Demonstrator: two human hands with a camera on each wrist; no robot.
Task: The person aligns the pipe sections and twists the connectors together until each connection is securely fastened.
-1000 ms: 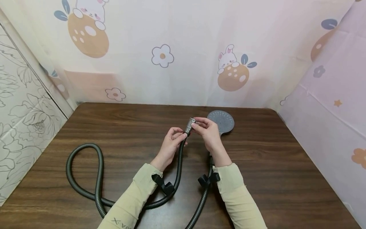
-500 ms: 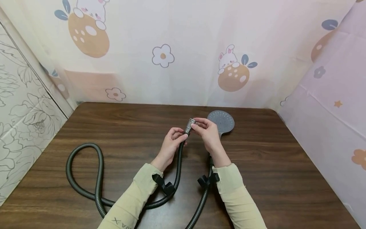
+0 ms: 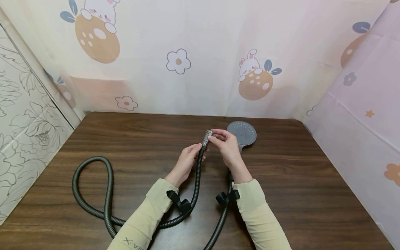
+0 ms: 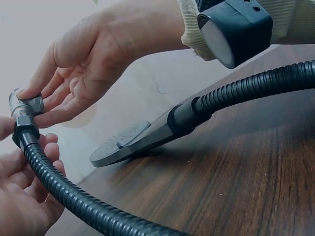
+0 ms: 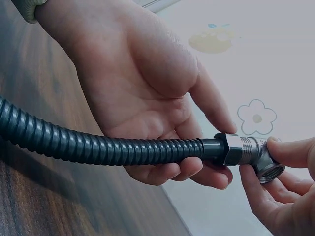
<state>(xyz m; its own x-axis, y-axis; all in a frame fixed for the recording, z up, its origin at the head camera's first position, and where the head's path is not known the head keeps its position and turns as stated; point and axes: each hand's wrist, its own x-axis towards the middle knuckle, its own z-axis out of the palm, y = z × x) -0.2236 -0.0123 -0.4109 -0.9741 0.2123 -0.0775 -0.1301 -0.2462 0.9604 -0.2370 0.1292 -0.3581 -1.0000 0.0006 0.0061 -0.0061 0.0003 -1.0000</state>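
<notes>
Above the table, a silvery metal elbow fitting point(image 3: 207, 135) stands at the end of a black ribbed shower hose point(image 3: 197, 177). My right hand point(image 3: 229, 148) pinches the fitting between thumb and fingers. My left hand point(image 3: 183, 162) is just below it, with the thumb on the black hex nut point(image 5: 231, 149) and the other fingers curled under the hose end. Bare metal threads point(image 5: 247, 149) show between nut and fitting in the right wrist view. The round open mouth of the fitting faces away from the hose's side.
A grey shower head point(image 3: 242, 132) lies behind my right hand, its handle joined to the hose. The hose loops point(image 3: 107, 194) across the left of the wooden table point(image 3: 297, 180). A patterned curtain point(image 3: 206, 76) hangs at the back. Black wrist cameras point(image 4: 236, 34) are strapped at both cuffs.
My left thumb and fingers have shifted their grip around the nut, the thumb now slightly higher and further round. My right hand and the fitting have hardly moved.
</notes>
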